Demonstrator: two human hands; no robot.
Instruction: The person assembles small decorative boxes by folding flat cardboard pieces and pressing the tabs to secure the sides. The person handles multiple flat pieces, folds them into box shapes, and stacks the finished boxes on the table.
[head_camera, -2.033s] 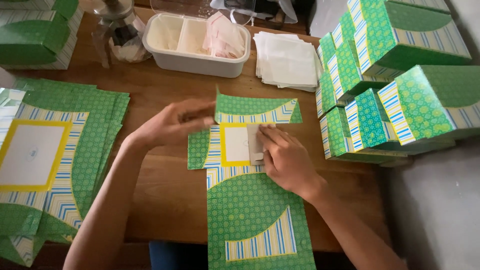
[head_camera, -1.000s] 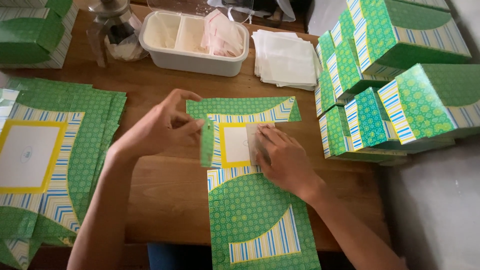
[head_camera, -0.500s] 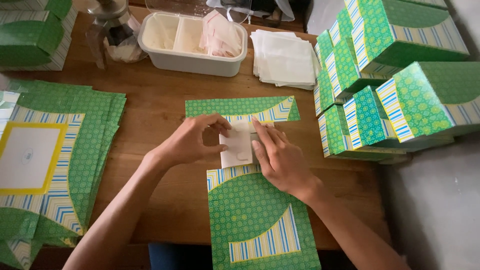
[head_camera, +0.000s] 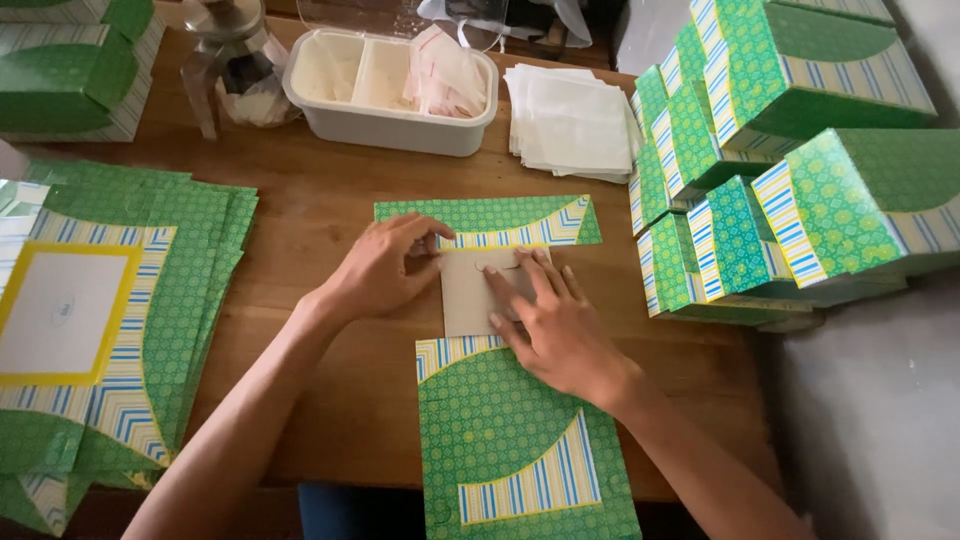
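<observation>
A flat green patterned cardboard box blank (head_camera: 515, 440) with blue and yellow stripes lies on the wooden table (head_camera: 330, 210) in front of me. Its side flaps are folded in over the middle, showing plain brown card (head_camera: 468, 292). My left hand (head_camera: 385, 268) presses the left folded flap at its upper edge. My right hand (head_camera: 545, 320) lies flat with fingers spread on the right part of the folded card. The blank's far flap (head_camera: 490, 218) lies flat beyond both hands.
A pile of unfolded green blanks (head_camera: 90, 320) lies at the left. Assembled green boxes (head_camera: 790, 150) are stacked at the right, more (head_camera: 65, 70) at the far left. A white tub (head_camera: 385, 90), a glass jar (head_camera: 235, 65) and a stack of white sheets (head_camera: 570, 120) stand at the back.
The left side flap, open two seconds ago, has been folded inward by my left hand; the white and yellow centre panel is now covered by brown card. My right hand stayed pressing the middle.
</observation>
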